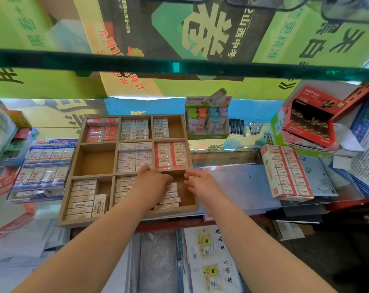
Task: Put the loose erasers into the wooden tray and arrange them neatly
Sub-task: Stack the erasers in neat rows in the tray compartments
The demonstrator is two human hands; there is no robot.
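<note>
Wooden tray (127, 220): shallow, square, pale plywood walls, nine compartments in three rows; it lay on a glossy counter (243, 187) under a green-edged glass shelf (179, 67).

Back row: red-and-white 2B erasers (102, 130) at the left corner, pale blue-printed blocks in the middle, a single barcode-faced stack at the right with bare wood beside it. Middle row: left compartment (95, 160) bare brown board; centre packed with white paper-sleeved erasers (135, 156); right filled with red-banded ones (171, 155). Front row: cream-sleeved erasers (81, 197) stacked flat at the left corner, one stood on end against them; more flat stacks in the centre; the front right compartment held a short column of white erasers (170, 196) along its left wall, the rest bare.

Left hand (153, 187): palm down, fingers loosely bent and lightly spread, over the divider between the front centre and front right compartments; fingertips on or just above that column, contact could not be told; nothing seen gripped.

Right hand (201, 181): half open, fingers curled inward, thumb apart, over the front right compartment near its right wall; no eraser visible in it.

Right of the tray, well apart: a cardboard box of red-and-white erasers (287, 173), rectangular, tilted; left of the tray, a blue display box of white erasers (45, 166).
</note>
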